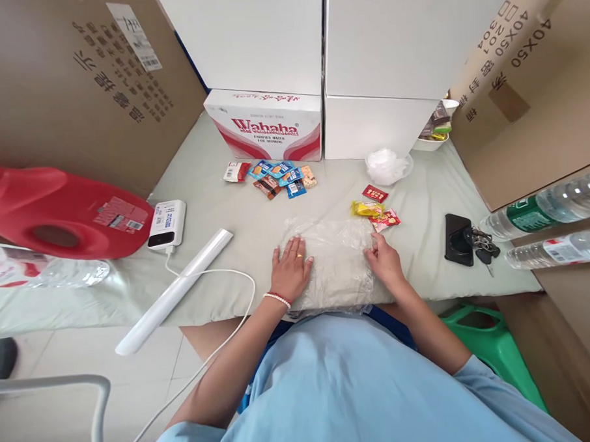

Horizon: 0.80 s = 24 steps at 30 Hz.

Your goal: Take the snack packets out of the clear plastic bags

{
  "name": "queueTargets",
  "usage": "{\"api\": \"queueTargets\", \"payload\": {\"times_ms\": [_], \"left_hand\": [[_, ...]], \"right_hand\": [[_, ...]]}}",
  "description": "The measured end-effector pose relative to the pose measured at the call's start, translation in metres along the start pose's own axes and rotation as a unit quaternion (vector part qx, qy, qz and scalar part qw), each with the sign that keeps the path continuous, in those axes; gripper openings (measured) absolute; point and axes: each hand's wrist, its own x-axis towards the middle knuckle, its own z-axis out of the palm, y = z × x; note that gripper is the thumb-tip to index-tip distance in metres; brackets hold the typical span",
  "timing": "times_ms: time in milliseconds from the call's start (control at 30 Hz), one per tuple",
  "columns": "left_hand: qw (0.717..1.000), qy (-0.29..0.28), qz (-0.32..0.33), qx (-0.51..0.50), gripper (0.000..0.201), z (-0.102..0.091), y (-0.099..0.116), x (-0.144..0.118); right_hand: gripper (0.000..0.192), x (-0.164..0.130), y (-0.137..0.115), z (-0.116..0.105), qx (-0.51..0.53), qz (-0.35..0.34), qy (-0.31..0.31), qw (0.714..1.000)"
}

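1. Pale green table [226,204], white floor tiles below, big cardboard boxes at 10 and 2 o'clock, white cabinets at 12.
2. Clear plastic bag [333,261] lies flat dead centre at the near edge. Left hand [291,270] presses on its left side, fingers spread flat; right hand [383,259] pinches its right edge. Hands sit apart.
3. Wahaha carton [266,124] at 12, with a pile of blue snack packets [278,176] in front of it.
4. 3 red and yellow snacks [375,211] just past the bag at 1 o'clock.
5. White bowl [432,133] at 2 holds more wrapped snacks; can't tell which kind.
6. Red jug [55,212] at 9, 2 water bottles [549,229] at 3.
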Motion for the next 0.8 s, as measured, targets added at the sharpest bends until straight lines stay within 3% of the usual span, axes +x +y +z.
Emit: {"api": "queueTargets", "payload": {"times_ms": [133,267,333,400,533,667,800], "left_hand": [[0.998,0.008,-0.036,0.048,0.061,-0.009,-0.011,-0.005],[0.993,0.004,-0.06,0.099,0.062,-0.018,-0.015,-0.004],[0.992,0.0,-0.066,0.111,0.062,-0.02,-0.021,-0.005],[0.99,0.003,-0.079,0.116,0.063,-0.02,-0.028,-0.007],[0.988,0.029,-0.097,0.114,0.065,-0.019,-0.04,-0.014],[0.99,0.034,-0.091,0.107,0.068,-0.017,-0.042,-0.016],[0.99,0.029,-0.093,0.104,0.067,-0.018,-0.041,-0.015]], "right_hand": [[0.045,0.0,0.003,-0.012,-0.021,-0.021,0.016,0.999],[0.041,0.0,-0.019,-0.012,-0.069,-0.15,0.073,0.984],[0.046,-0.001,-0.031,-0.004,-0.08,-0.231,0.036,0.969],[0.051,-0.004,-0.036,0.007,-0.099,-0.284,-0.038,0.953],[0.048,0.0,-0.033,0.018,-0.143,-0.294,-0.126,0.936],[0.035,0.036,-0.047,0.007,-0.143,-0.279,-0.139,0.939],[0.036,0.099,-0.099,0.013,-0.187,-0.273,-0.113,0.937]]}}
